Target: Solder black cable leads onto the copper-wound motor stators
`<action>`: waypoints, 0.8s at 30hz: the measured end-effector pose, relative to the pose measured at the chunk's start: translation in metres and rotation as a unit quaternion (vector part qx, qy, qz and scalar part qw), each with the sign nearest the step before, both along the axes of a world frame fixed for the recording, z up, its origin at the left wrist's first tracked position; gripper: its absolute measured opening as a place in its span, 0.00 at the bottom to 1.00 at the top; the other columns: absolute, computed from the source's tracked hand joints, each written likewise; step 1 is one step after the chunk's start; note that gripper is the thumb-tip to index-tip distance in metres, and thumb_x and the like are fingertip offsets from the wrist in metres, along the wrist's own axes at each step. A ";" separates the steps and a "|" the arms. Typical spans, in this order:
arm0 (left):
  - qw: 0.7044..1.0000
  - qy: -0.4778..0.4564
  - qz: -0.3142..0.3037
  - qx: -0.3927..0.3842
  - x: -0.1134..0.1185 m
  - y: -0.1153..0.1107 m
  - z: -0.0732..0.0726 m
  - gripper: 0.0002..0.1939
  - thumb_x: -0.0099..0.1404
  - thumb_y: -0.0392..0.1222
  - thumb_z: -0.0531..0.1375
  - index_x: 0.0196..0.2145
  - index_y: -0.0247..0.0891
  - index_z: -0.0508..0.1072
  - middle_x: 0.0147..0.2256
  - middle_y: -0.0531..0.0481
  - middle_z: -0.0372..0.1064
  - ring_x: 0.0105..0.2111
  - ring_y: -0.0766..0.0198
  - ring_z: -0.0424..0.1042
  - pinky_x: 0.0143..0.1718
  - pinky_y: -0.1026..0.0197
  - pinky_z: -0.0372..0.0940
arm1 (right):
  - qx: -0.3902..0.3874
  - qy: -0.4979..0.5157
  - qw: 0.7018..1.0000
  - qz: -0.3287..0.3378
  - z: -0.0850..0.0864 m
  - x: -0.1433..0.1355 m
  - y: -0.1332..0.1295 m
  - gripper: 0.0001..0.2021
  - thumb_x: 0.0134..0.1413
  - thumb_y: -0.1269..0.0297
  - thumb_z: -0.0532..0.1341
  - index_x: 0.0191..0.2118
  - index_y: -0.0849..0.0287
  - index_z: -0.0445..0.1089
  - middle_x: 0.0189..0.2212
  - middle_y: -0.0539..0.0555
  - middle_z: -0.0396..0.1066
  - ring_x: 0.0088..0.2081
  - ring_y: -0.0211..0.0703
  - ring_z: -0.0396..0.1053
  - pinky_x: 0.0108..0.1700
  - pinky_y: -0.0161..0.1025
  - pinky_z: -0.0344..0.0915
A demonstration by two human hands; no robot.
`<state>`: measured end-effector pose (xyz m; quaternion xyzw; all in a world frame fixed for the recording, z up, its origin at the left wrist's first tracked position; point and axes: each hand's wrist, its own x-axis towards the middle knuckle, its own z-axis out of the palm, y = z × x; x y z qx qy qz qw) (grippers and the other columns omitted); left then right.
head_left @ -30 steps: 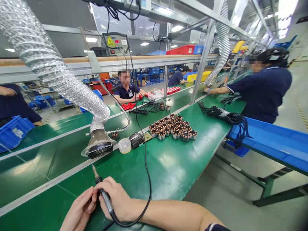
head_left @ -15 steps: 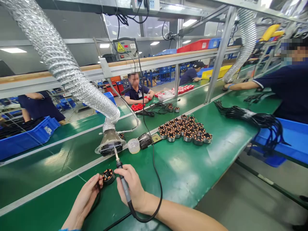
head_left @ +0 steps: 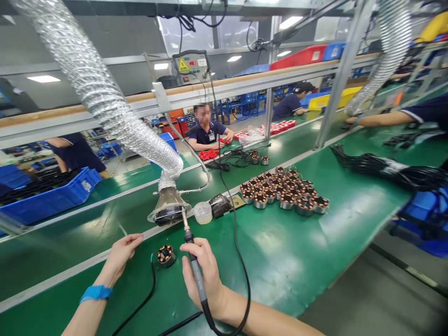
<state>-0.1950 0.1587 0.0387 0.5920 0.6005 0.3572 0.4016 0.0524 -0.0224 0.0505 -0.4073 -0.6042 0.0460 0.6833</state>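
My right hand [head_left: 206,275] is closed around a soldering iron [head_left: 196,270], its tip raised in front of the fume hood [head_left: 170,205]. My left hand [head_left: 121,256] is over the table to the left, thumb and fingers pinched together. A thin pale strip [head_left: 122,229] shows just behind its fingers; whether they hold it is unclear. Between the hands a motor stator [head_left: 166,255] with copper windings lies on the green tabletop [head_left: 259,266]. A black cable [head_left: 152,284] runs from its left side toward me. The iron's cord loops past my right wrist.
Many stators [head_left: 280,191] stand grouped right of a round translucent container [head_left: 203,213] and a dark block-like holder [head_left: 220,205]. A bundle of black cables [head_left: 381,168] lies farther right. A silver duct [head_left: 115,112] hangs at left. Co-workers sit across and at right.
My left hand has let go of the stator and moved left, leaving it on the table. My right hand still holds the soldering iron. The view has shifted a little to the left.
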 end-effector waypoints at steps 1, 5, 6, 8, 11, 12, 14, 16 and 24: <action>0.999 0.043 -0.001 0.029 0.002 0.010 0.002 0.34 0.50 0.64 0.64 0.41 0.29 0.76 0.30 0.46 0.74 0.17 0.71 0.53 0.19 0.64 0.49 | -0.001 0.000 1.000 0.002 -0.001 0.000 0.001 0.18 0.59 0.78 0.54 0.53 0.57 0.65 0.43 0.58 0.65 0.45 0.46 0.66 0.48 0.45 0.69; 0.983 0.146 -0.004 0.110 0.015 0.047 0.004 0.29 0.62 0.60 0.51 0.36 0.32 0.79 0.34 0.40 0.78 0.27 0.57 0.70 0.29 0.59 0.63 | -0.008 -0.007 1.000 0.005 -0.006 0.001 0.004 0.18 0.60 0.78 0.54 0.53 0.57 0.64 0.44 0.59 0.65 0.46 0.45 0.67 0.49 0.44 0.68; 0.980 0.155 -0.004 0.124 0.020 0.056 0.003 0.27 0.63 0.58 0.50 0.36 0.33 0.79 0.36 0.39 0.78 0.33 0.54 0.73 0.34 0.57 0.65 | -0.007 -0.009 1.000 0.004 -0.007 0.001 0.005 0.17 0.60 0.78 0.54 0.53 0.57 0.64 0.44 0.59 0.65 0.45 0.45 0.67 0.48 0.44 0.68; 0.972 0.177 -0.016 0.156 0.027 0.071 0.002 0.24 0.64 0.54 0.50 0.39 0.34 0.79 0.42 0.39 0.78 0.43 0.50 0.73 0.44 0.55 0.65 | -0.005 -0.015 1.000 0.000 -0.008 0.001 0.007 0.17 0.60 0.79 0.54 0.53 0.58 0.64 0.43 0.58 0.65 0.45 0.45 0.68 0.47 0.43 0.69; 0.958 0.204 -0.054 0.194 0.036 0.089 0.000 0.22 0.65 0.50 0.50 0.45 0.37 0.78 0.49 0.41 0.75 0.50 0.51 0.71 0.51 0.56 0.64 | 0.009 -0.024 1.000 -0.008 -0.011 0.002 0.011 0.17 0.60 0.79 0.54 0.53 0.58 0.64 0.41 0.58 0.66 0.44 0.44 0.69 0.46 0.41 0.69; 0.954 0.211 -0.069 0.201 0.038 0.093 0.000 0.22 0.66 0.50 0.51 0.47 0.37 0.77 0.50 0.42 0.74 0.51 0.52 0.71 0.51 0.57 0.64 | 0.011 -0.029 0.999 -0.011 -0.012 0.002 0.012 0.17 0.60 0.79 0.54 0.52 0.58 0.65 0.41 0.58 0.67 0.44 0.44 0.69 0.45 0.41 0.70; 0.947 0.228 -0.094 0.206 0.042 0.102 0.000 0.22 0.66 0.49 0.52 0.49 0.36 0.76 0.51 0.42 0.73 0.51 0.53 0.71 0.50 0.58 0.66 | 0.016 -0.037 0.999 -0.018 -0.013 0.002 0.014 0.17 0.60 0.79 0.54 0.52 0.58 0.65 0.41 0.58 0.67 0.44 0.44 0.69 0.45 0.40 0.70; 0.939 0.253 -0.113 0.204 0.044 0.111 0.001 0.21 0.66 0.47 0.53 0.51 0.36 0.75 0.51 0.41 0.73 0.50 0.54 0.72 0.48 0.59 0.67 | 0.019 -0.047 0.998 -0.024 -0.015 0.002 0.015 0.17 0.60 0.79 0.55 0.52 0.58 0.65 0.41 0.58 0.67 0.43 0.44 0.70 0.44 0.40 0.70; 0.907 0.375 -0.104 0.162 0.049 0.126 0.002 0.23 0.61 0.37 0.60 0.54 0.37 0.71 0.47 0.38 0.75 0.47 0.50 0.73 0.44 0.58 0.65 | 0.017 -0.042 0.998 -0.043 -0.019 0.003 0.019 0.14 0.61 0.76 0.56 0.50 0.57 0.68 0.40 0.58 0.69 0.41 0.43 0.72 0.42 0.36 0.71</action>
